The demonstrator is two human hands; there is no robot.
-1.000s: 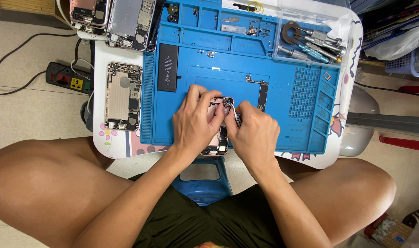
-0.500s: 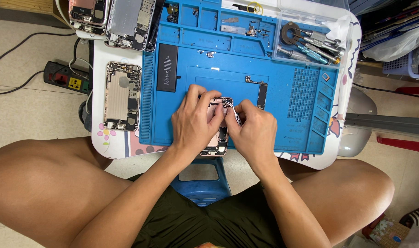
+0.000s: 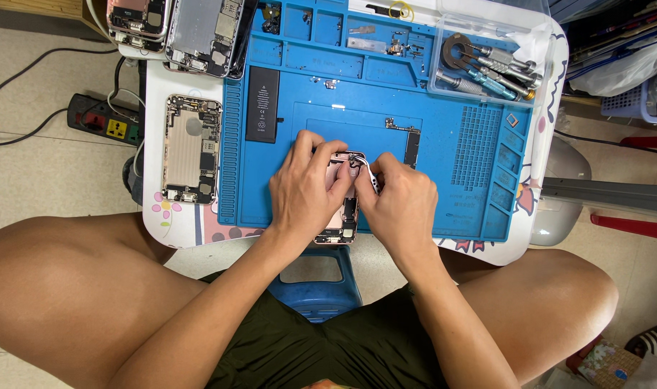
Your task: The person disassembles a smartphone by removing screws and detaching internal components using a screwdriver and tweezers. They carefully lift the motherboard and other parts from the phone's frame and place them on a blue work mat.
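An opened pink phone housing (image 3: 342, 216) lies on the blue work mat (image 3: 472, 187) near its front edge. My left hand (image 3: 303, 191) rests over the housing's left side, fingers curled on its upper edge. My right hand (image 3: 400, 205) pinches metal tweezers (image 3: 371, 176) whose tips reach into the top of the housing. Both hands hide most of the phone's inside. A black logic board (image 3: 409, 142) lies on the mat just beyond my right hand, and a black battery (image 3: 262, 114) lies to the upper left.
Another stripped phone housing (image 3: 191, 148) lies on the white table left of the mat; two more (image 3: 198, 29) sit at the back left. A clear tray of screwdrivers (image 3: 487, 65) stands at the back right. A power strip (image 3: 108, 126) is on the floor. A blue stool (image 3: 317, 284) stands between my knees.
Both hands stay on the phone housing; only slight finger shifts at its top edge.
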